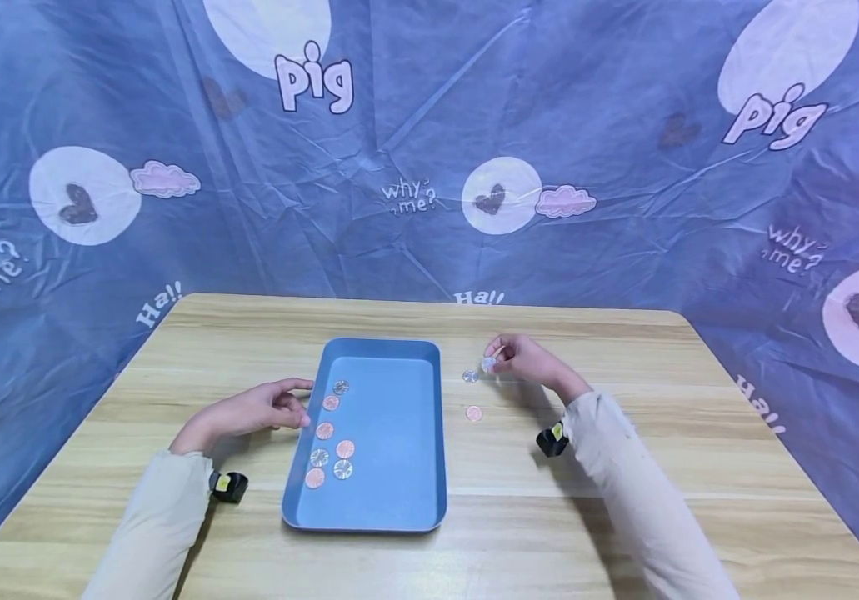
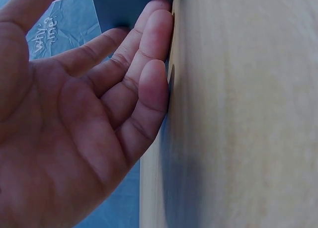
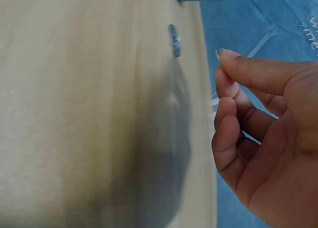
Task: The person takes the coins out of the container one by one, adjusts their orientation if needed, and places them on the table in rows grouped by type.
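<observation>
A blue tray (image 1: 399, 417) lies on the table, with several silver and copper-coloured coins along its left side, among them a copper one (image 1: 345, 449). My left hand (image 1: 257, 408) rests beside the tray's left rim, fingers loosely bent and touching it. In the left wrist view its fingertips meet the tabletop and the tray wall. Right of the tray, my right hand (image 1: 526, 360) pinches a silver coin (image 1: 488, 364) between thumb and finger, held above the table. Below it lie another silver coin (image 1: 470, 377) and a copper-coloured coin (image 1: 474, 413).
The light wooden table (image 1: 624, 500) carries all of this. A blue printed cloth (image 1: 429, 250) hangs behind and at both sides. Each wrist wears a small black camera, such as the right one (image 1: 552, 440).
</observation>
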Demonstrator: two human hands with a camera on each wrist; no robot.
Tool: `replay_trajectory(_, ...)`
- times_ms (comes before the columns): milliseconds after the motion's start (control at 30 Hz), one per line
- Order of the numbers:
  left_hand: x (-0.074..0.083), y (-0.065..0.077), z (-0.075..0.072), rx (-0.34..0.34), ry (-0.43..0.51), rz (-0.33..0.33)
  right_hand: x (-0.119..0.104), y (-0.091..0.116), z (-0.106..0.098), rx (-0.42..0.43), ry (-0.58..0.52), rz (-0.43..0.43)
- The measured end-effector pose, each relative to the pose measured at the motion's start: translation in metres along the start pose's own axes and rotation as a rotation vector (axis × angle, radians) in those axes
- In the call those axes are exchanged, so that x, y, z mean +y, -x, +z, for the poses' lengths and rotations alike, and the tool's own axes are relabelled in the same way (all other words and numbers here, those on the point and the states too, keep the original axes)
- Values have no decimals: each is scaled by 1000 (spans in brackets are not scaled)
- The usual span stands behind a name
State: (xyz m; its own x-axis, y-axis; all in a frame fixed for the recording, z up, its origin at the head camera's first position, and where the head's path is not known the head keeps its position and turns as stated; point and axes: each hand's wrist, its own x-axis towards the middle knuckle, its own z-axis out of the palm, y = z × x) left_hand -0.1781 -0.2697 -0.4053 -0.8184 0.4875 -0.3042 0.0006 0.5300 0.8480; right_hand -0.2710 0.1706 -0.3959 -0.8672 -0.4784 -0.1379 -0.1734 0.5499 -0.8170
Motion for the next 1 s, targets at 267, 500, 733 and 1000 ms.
replay_trajectory(267,1,1,0,-13,16,18,12,-1,7,3,14,32)
replay_trajectory(500,-2,0,-1,-20,11,32,13,-3,12,11,87,41)
replay_trajectory(733,-2,-1,-1,-11,-8,28,15,-4,13,38,169,66)
replay_trajectory(1000,-1,0,0,-4,6,11,16,-2,12,31,170,52)
